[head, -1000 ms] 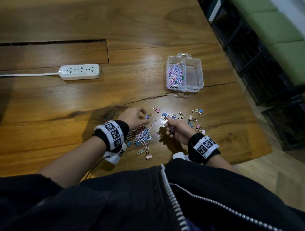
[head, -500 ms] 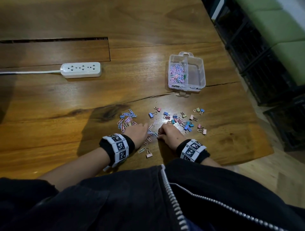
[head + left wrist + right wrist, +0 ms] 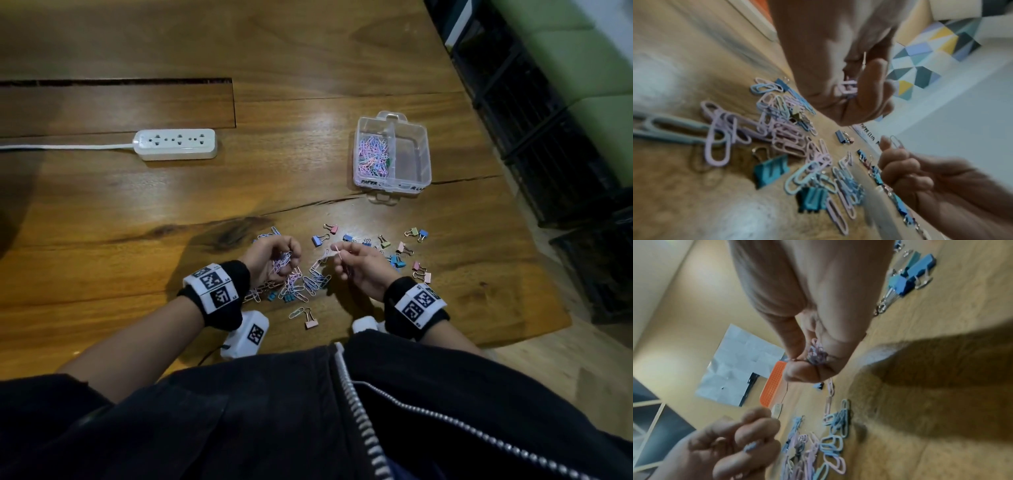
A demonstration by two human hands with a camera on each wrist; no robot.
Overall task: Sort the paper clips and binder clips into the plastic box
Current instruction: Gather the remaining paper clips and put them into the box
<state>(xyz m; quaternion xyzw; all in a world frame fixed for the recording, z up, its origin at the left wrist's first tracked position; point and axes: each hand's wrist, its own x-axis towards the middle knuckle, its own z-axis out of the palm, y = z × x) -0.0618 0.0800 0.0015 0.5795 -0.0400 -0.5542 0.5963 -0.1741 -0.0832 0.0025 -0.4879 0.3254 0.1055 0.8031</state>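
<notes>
The clear plastic box (image 3: 424, 161) stands at the far right, with paper clips (image 3: 372, 156) in its left compartment and a bare right one. Pastel loose paper clips (image 3: 301, 286) lie between my hands. Coloured binder clips (image 3: 397, 258) are scattered to the right of the pile. My left hand (image 3: 286, 257) is raised just above the pile and grips a bunch of paper clips (image 3: 846, 88). My right hand (image 3: 342, 255) pinches a pink paper clip (image 3: 337, 249) and holds more clips in its palm (image 3: 816, 352).
A white power strip (image 3: 176, 144) with its cord lies at the far left of the wooden table (image 3: 308, 68). A slot is cut in the tabletop behind it. The table's right edge runs beside dark crates (image 3: 548, 137). One pink binder clip (image 3: 311, 320) lies near my body.
Half a second ago both hands lay low on the pile. Now they are raised a little, each with paper clips in its fingers.
</notes>
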